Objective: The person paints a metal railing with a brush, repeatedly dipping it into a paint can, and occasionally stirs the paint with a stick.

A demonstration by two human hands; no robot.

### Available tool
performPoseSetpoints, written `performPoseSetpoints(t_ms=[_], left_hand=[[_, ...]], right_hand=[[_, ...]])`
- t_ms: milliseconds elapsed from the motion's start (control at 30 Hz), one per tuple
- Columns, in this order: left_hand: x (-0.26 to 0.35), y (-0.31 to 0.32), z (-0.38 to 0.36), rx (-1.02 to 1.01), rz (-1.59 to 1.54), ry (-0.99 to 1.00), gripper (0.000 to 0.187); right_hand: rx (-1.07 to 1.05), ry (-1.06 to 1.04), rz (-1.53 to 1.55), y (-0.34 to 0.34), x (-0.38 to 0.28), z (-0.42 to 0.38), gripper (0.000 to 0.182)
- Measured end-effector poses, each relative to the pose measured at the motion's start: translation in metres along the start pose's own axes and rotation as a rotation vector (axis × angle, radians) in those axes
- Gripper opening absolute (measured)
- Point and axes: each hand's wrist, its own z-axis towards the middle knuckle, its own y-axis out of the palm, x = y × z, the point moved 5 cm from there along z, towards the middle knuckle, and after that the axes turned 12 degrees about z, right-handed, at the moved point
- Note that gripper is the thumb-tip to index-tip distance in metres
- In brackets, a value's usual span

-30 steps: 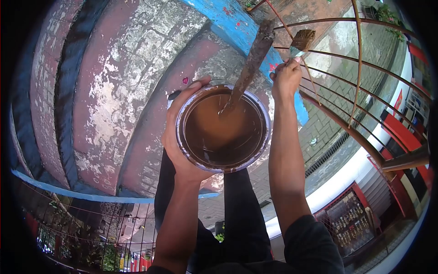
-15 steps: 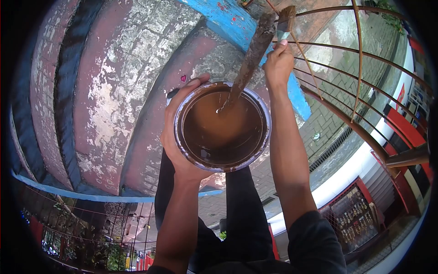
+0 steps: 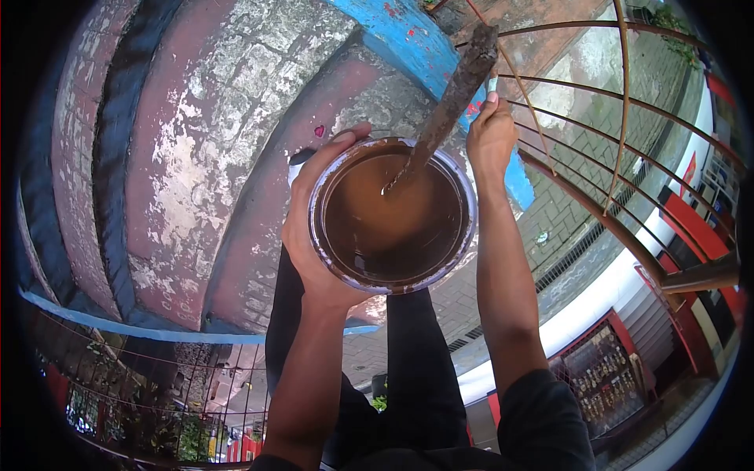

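My left hand is wrapped round the left side of an open can with a pale, stained rim. Brown liquid lies inside it. A stick coated in brown stands in the liquid, tilted up and to the right, its top above the rim. To the right of the stick, my right hand is closed on a brush, mostly hidden behind the stick's upper end.
Curved steps with peeling pink paint fill the left. A blue edge runs across the top. Brown metal railing bars stand at the right, with paving beyond. Another railing is at lower left.
The can, stick and my left hand have shifted slightly right. My right hand has moved a little right and down, and the brush's bristles are now hidden behind the stick.
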Motion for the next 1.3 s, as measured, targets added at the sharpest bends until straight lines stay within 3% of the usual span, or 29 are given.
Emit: performPoseSetpoints(t_ms=[100, 500, 600, 733, 800, 833, 933, 967, 1033, 1200, 1233, 1300], left_hand=[[-0.003, 0.000, -0.002, 0.033, -0.066, -0.203, 0.107], [-0.010, 0.002, 0.006, 0.008, 0.093, 0.090, 0.101], [-0.007, 0.003, 0.010, 0.024, 0.055, 0.300, 0.101], [-0.002, 0.001, 0.000, 0.002, 0.078, 0.078, 0.101], [0.002, 0.006, -0.003, -0.004, 0.066, 0.062, 0.101], [0.001, 0.007, -0.005, 0.017, -0.034, -0.083, 0.102], [-0.009, 0.010, -0.008, 0.039, -0.184, -0.268, 0.105], [-0.005, 0.008, -0.001, -0.002, -0.017, -0.043, 0.105], [-0.001, 0.012, -0.001, -0.045, 0.147, 0.188, 0.106], [0.006, 0.012, -0.007, -0.029, 0.130, 0.182, 0.108], [0.009, 0.012, -0.009, -0.033, 0.150, 0.183, 0.108], [0.001, 0.012, -0.016, -0.017, 0.012, -0.040, 0.108]], right_hand=[[-0.007, 0.031, -0.032, 0.000, -0.014, 0.007, 0.047], [-0.067, 0.163, -0.088, -0.026, 0.038, 0.028, 0.056], [0.027, 0.251, 0.035, -0.033, 0.036, 0.026, 0.059], [0.063, 0.177, 0.323, -0.024, 0.015, 0.027, 0.054], [0.052, 0.173, 0.214, -0.015, -0.024, 0.015, 0.054], [0.060, 0.183, 0.242, -0.008, -0.029, 0.009, 0.052], [0.007, 0.131, 0.257, -0.004, -0.053, -0.007, 0.051], [-0.064, 0.072, 0.244, -0.005, -0.063, -0.011, 0.050], [-0.057, 0.046, 0.245, -0.010, -0.071, -0.012, 0.050], [0.084, 0.063, 0.288, -0.048, -0.063, 0.009, 0.050], [0.088, 0.165, 0.388, -0.057, -0.052, 0.013, 0.051], [0.095, 0.165, 0.395, -0.064, -0.050, 0.008, 0.052]])
